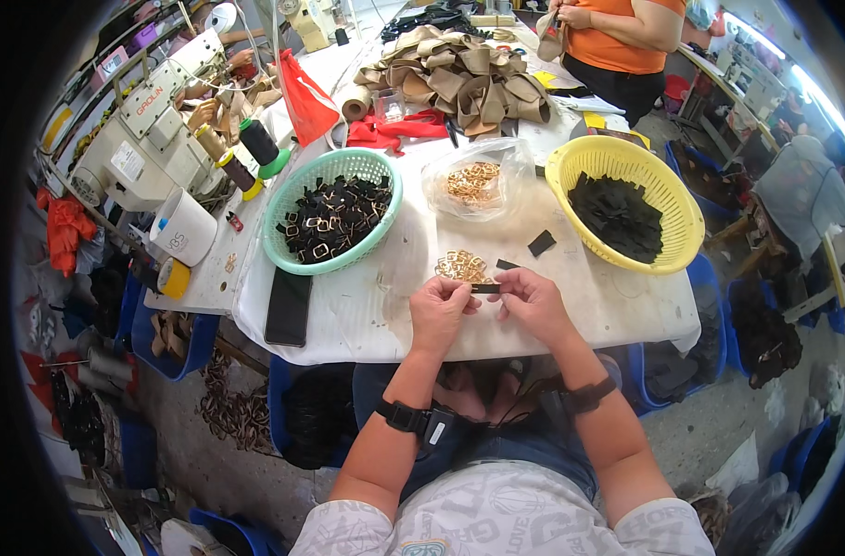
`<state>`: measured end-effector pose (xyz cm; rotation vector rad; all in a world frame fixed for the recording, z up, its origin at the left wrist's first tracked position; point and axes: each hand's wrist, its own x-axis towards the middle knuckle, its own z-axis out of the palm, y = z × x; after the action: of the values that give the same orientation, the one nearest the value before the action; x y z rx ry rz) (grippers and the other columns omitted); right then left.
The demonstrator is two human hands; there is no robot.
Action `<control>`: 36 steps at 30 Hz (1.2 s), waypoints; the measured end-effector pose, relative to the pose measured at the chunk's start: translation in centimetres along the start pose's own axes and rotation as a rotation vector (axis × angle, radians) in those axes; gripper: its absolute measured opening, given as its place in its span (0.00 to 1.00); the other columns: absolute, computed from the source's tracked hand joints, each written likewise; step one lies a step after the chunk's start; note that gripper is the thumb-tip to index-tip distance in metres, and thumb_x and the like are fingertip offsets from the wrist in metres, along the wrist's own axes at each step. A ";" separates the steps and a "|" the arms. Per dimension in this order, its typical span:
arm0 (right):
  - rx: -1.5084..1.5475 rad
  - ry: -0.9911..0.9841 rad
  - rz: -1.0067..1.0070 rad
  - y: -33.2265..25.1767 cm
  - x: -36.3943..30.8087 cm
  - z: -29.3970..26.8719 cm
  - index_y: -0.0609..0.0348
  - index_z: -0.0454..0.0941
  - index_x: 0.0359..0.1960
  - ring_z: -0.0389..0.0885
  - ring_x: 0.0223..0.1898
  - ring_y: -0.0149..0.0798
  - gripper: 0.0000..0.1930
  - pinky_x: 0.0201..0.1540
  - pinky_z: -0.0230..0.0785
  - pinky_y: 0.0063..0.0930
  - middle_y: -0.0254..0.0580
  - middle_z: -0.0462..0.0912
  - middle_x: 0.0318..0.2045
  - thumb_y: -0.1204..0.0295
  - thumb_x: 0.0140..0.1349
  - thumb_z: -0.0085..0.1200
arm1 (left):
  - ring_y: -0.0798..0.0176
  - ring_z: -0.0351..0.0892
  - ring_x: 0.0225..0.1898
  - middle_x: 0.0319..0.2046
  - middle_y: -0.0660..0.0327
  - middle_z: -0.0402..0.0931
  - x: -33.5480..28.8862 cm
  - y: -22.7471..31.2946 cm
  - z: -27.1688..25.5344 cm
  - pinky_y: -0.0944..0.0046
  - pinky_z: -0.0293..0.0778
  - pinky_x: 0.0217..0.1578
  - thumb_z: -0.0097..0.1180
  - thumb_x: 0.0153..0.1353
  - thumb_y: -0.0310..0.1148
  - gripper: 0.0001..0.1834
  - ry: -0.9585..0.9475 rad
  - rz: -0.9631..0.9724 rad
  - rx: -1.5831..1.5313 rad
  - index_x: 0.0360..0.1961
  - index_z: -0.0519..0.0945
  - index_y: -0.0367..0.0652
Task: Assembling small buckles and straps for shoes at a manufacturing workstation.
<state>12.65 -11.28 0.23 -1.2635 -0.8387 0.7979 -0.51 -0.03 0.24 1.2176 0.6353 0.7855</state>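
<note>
A short black strip (484,288) is stretched between my two hands at the table's near side. My left hand (438,313) pinches its left end; whether a buckle is in those fingers too, I cannot make out. The right end sits between the thumb and fingers of my right hand (533,304). Just beyond my fingers lies a small pile of gold buckles (461,265). Two loose black pieces are near the right hand, one (541,243) farther out and another (507,265) by the fingertips. A clear plastic bag (432,185) behind the pile holds more gold buckles.
On the left, a green basket (396,199) holds black strips with gold buckles, with a phone (288,307) in front. A yellow basket (686,218) of black pieces stands right. Behind are brown pieces (478,79), a sewing machine (149,130), thread spools (260,144) and a person in orange (626,42).
</note>
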 end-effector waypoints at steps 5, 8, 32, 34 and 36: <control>-0.012 -0.012 -0.007 0.0 0.0 -0.3 0.70 0.72 0.47 0.80 0.28 0.30 0.13 0.31 0.75 0.21 0.46 0.82 0.34 0.85 0.60 0.43 | 0.67 0.81 0.23 0.24 0.56 0.79 0.0 -0.1 0.0 0.70 0.78 0.26 0.57 0.59 0.23 0.04 0.011 0.008 0.008 0.30 0.76 0.33; -0.035 0.002 0.001 -0.1 0.1 -0.3 0.71 0.72 0.47 0.80 0.28 0.31 0.13 0.32 0.74 0.22 0.46 0.81 0.34 0.85 0.60 0.43 | 0.67 0.81 0.23 0.24 0.56 0.79 0.0 0.0 -0.1 0.70 0.78 0.26 0.57 0.59 0.23 0.04 0.005 0.013 0.017 0.30 0.76 0.33; -0.094 -0.047 0.056 -1.1 0.2 0.8 0.66 0.79 0.35 0.78 0.25 0.26 0.05 0.29 0.71 0.19 0.37 0.82 0.27 0.77 0.59 0.57 | 0.69 0.82 0.28 0.28 0.56 0.81 -0.9 0.0 0.2 0.72 0.79 0.31 0.58 0.58 0.20 0.03 -0.073 0.089 0.046 0.32 0.78 0.30; -0.083 -0.029 0.049 -1.0 0.1 1.0 0.66 0.78 0.35 0.78 0.25 0.26 0.05 0.29 0.71 0.19 0.38 0.82 0.27 0.78 0.59 0.56 | 0.68 0.82 0.29 0.29 0.56 0.81 -0.9 -0.2 0.2 0.72 0.79 0.32 0.58 0.58 0.20 0.03 -0.079 0.099 0.042 0.33 0.78 0.30; -0.111 -0.003 0.020 -0.7 0.0 1.2 0.67 0.78 0.36 0.78 0.25 0.26 0.05 0.29 0.72 0.19 0.37 0.82 0.27 0.78 0.60 0.55 | 0.68 0.82 0.29 0.28 0.57 0.81 -0.9 -0.2 0.2 0.72 0.79 0.33 0.58 0.58 0.20 0.03 -0.089 0.100 0.037 0.33 0.79 0.30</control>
<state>11.65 -10.82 1.05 -1.3704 -0.8838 0.7780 -0.85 -0.90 0.10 1.3190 0.5219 0.8008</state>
